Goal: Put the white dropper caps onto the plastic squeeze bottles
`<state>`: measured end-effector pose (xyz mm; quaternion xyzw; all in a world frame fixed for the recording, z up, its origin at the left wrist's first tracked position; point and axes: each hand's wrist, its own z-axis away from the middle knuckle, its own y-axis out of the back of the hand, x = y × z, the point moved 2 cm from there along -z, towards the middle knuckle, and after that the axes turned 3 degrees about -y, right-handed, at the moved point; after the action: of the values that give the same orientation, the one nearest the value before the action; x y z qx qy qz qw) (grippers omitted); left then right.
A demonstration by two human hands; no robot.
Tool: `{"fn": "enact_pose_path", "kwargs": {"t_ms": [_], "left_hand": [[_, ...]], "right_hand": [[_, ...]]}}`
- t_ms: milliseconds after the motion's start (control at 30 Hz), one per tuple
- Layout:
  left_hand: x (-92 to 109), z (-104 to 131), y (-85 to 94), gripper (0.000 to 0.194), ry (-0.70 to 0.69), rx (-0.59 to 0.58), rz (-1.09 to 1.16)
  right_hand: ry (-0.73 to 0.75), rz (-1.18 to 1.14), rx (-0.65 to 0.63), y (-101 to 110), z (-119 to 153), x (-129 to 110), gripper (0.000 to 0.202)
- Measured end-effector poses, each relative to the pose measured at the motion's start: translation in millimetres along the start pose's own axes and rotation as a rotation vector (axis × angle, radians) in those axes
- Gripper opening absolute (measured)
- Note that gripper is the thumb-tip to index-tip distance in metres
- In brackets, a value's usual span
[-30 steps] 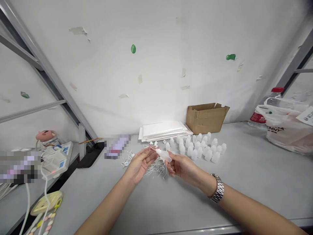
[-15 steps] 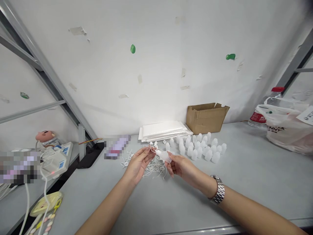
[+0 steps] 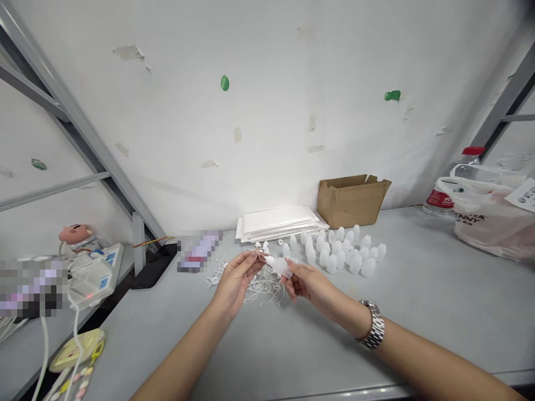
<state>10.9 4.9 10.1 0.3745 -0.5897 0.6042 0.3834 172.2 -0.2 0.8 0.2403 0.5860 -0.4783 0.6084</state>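
Note:
Above the grey table, my right hand (image 3: 304,278) is closed round a small white translucent bottle (image 3: 281,266), tilted with its narrow end to the left. My left hand (image 3: 239,274) pinches a thin white cord (image 3: 261,255) at that narrow end. Whether the cord is fastened to the bottle I cannot tell. Beneath and between the hands lies a tangle of white cords (image 3: 264,285), partly hidden by them. Right of my hands, several similar white bottles (image 3: 340,259) stand upright in a cluster.
Behind the bottles are a stack of white padded envelopes (image 3: 276,221) and an open cardboard box (image 3: 353,203). A plastic bag (image 3: 493,223) and a red-capped bottle (image 3: 438,200) stand at far right. To the left lie a black phone-like slab (image 3: 154,270) and a power strip (image 3: 98,278).
Both hands keep their hold on the bottle and the cord, with barely any movement. The whole view has shifted very slightly.

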Motion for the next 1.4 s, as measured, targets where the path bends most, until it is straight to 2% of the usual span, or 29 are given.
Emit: {"fn": "enact_pose_path", "kwargs": {"t_ms": [400, 733, 1000, 1100, 1267, 1400], "left_hand": [[1, 0, 0.2, 0.020, -0.082, 0.017, -0.135], [-3, 1, 2.1, 0.019, -0.199, 0.084, -0.278], [-2, 3, 3.7, 0.017, -0.259, 0.098, -0.401], [-6, 5, 2.5, 0.018, -0.281, 0.111, -0.406], [-8, 11, -4.9, 0.022, -0.272, 0.120, -0.369], [-1, 13, -7.6, 0.035, -0.294, 0.115, -0.307]], "right_hand": [[-0.006, 0.058, 0.043, 1, -2, 2, 0.052], [0.095, 0.237, 0.110, -3, 2, -2, 0.052], [0.143, 0.294, 0.149, 1, -3, 6, 0.051], [0.116, 0.241, 0.124, 0, -4, 7, 0.051], [0.050, 0.018, -0.003, -8, 1, 3, 0.049], [0.045, -0.007, -0.009, -8, 3, 0, 0.047]]}}
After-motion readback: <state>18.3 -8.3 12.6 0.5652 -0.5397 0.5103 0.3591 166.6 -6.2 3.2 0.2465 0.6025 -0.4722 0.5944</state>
